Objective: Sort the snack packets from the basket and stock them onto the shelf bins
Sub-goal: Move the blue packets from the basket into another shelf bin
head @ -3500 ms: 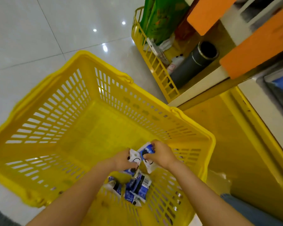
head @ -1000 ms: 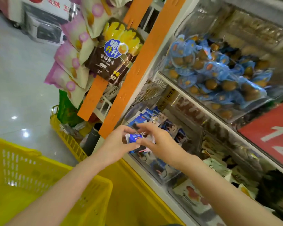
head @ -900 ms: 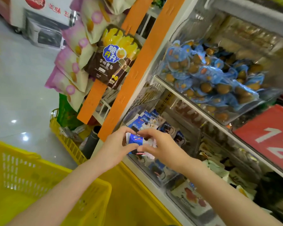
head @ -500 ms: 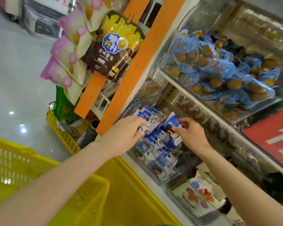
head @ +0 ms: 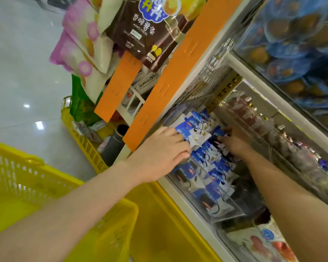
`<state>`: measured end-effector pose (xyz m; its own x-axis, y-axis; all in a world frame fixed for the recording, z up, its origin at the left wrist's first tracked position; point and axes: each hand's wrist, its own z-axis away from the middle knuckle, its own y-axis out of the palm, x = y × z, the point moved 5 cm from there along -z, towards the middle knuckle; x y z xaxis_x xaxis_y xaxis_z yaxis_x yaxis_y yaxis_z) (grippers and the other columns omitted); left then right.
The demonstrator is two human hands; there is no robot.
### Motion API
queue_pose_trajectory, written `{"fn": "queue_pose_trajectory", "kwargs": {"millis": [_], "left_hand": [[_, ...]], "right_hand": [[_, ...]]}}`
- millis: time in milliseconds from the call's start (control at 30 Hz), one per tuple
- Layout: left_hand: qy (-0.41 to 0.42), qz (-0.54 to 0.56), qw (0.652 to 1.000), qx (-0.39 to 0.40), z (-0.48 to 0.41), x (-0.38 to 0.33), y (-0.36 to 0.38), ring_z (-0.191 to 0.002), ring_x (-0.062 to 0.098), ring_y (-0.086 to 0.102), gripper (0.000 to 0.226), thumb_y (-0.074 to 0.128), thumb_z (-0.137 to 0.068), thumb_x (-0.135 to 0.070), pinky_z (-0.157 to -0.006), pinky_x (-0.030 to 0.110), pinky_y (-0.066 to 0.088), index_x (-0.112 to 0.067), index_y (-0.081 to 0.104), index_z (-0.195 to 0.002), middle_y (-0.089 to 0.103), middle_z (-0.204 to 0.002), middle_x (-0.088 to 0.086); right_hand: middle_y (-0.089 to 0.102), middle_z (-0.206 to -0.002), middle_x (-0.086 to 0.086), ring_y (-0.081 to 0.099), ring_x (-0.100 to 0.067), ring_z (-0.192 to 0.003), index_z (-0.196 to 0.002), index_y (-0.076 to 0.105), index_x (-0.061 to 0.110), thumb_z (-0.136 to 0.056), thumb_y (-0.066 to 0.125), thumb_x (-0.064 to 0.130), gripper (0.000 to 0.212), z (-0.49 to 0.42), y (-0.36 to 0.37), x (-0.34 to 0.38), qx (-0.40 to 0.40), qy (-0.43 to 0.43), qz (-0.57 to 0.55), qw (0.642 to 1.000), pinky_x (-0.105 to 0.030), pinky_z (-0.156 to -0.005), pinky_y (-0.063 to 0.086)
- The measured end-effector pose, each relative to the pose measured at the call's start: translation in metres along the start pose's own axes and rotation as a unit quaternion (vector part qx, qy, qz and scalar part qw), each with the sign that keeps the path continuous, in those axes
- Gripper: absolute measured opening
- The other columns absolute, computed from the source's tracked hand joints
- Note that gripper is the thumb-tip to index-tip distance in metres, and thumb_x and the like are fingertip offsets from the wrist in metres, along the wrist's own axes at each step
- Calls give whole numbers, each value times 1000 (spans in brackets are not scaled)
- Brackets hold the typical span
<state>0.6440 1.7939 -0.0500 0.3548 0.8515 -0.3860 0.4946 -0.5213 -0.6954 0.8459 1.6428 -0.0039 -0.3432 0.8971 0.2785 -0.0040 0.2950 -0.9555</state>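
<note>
A clear shelf bin (head: 223, 212) holds several blue-and-white snack packets (head: 212, 188). My left hand (head: 159, 156) reaches over the bin's left end, its fingers curled onto blue-and-white packets (head: 186, 133) at the top of the pile. My right hand (head: 235, 142) is deeper in the bin to the right and pinches a blue packet (head: 219, 132) against the pile. The yellow basket (head: 27, 176) stands at lower left under my left forearm; its contents are hidden.
Orange shelf uprights (head: 178, 72) rise left of the bin. Hanging snack bags (head: 146, 25) and pink bags (head: 78, 48) crowd above. A bin of blue-wrapped snacks (head: 299, 53) sits on the shelf above. A second yellow basket (head: 83, 137) stands on the floor behind.
Both hands went from the basket up to the shelf with packets. In the last half second they pushed further into the bin, the right hand going deeper.
</note>
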Motion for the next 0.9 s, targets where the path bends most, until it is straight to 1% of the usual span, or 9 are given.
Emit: {"fn": "queue_pose_trajectory", "kwargs": {"millis": [67, 167, 267, 367, 467, 567, 667, 767, 900], "left_hand": [[3, -5, 1000, -2, 0, 0, 1, -90, 2, 29, 32, 32, -94, -40, -98, 23, 18, -27, 59, -103, 46, -90, -17], [1, -8, 1000, 1, 0, 0, 1, -96, 7, 40, 33, 31, -94, -40, -98, 23, 18, -27, 59, -105, 56, -96, -13], [-5, -10, 1000, 9, 0, -1, 2, -102, 8, 41, 28, 33, -97, -38, -98, 22, 16, -28, 57, -108, 57, -102, -12], [-13, -17, 999, 28, -1, -3, 0, -103, 7, 40, 27, 34, -98, -38, -99, 22, 16, -29, 56, -111, 56, -105, -13], [-30, -22, 998, 53, -2, -5, -3, -104, 7, 41, 25, 36, -98, -37, -99, 23, 18, -29, 56, -111, 56, -106, -13], [-48, -22, 996, 69, -1, -10, -8, -106, 9, 43, 23, 39, -98, -34, -99, 24, 22, -26, 55, -112, 57, -109, -10], [-53, -36, 994, 90, 2, -17, -13, -116, 13, 41, 26, 40, -98, -31, -105, 29, 25, -21, 50, -120, 54, -120, -3], [-55, -56, 991, 110, 9, -21, -15, -127, 17, 35, 34, 40, -98, -30, -110, 32, 24, -18, 44, -129, 47, -132, 0], [-67, -48, 989, 125, 19, -26, -20, -137, 15, 27, 42, 38, -99, -26, -109, 29, 27, -17, 34, -140, 33, -147, 0]], "right_hand": [[50, -128, -15, 50, -31, -111, -129, 44, 6, -92, 56, 14, 39, -3, 3, -1, 1, 2, -14, 1000, -45, -97, 41], [56, -120, -16, 56, -32, -100, -124, 50, 7, -91, 57, 21, 36, -5, 3, 0, -16, -13, 108, 994, -46, -89, 47], [60, -98, -16, 58, -30, -85, -118, 54, 5, -92, 57, 26, 34, -1, 3, 2, 0, -18, 160, 987, -41, -78, 49], [56, -85, -11, 56, -28, -80, -118, 51, 5, -94, 53, 29, 34, 12, 5, 8, 20, -27, 167, 985, -33, -69, 40], [59, -104, -16, 55, -27, -89, -124, 47, 4, -95, 50, 30, 39, 36, 2, 24, 0, -61, 168, 984, -34, -75, 42], [46, -137, -14, 48, -29, -121, -139, 38, 9, -97, 44, 34, 48, 79, -3, 44, -18, -109, 104, 988, -38, -98, 41], [42, -143, -2, 44, -21, -127, -140, 36, 22, -98, 36, 40, 46, 136, 0, 56, 3, -136, 17, 991, -35, -100, 38], [48, -136, 2, 47, -18, -125, -139, 36, 21, -98, 33, 40, 45, 186, 12, 62, 46, -184, 19, 982, -28, -94, 38], [23, -154, 4, 20, -9, -141, -149, 17, 19, -99, 36, 37, 56, 215, 18, 58, -1, -228, 68, 971, -17, -113, 9]]}}
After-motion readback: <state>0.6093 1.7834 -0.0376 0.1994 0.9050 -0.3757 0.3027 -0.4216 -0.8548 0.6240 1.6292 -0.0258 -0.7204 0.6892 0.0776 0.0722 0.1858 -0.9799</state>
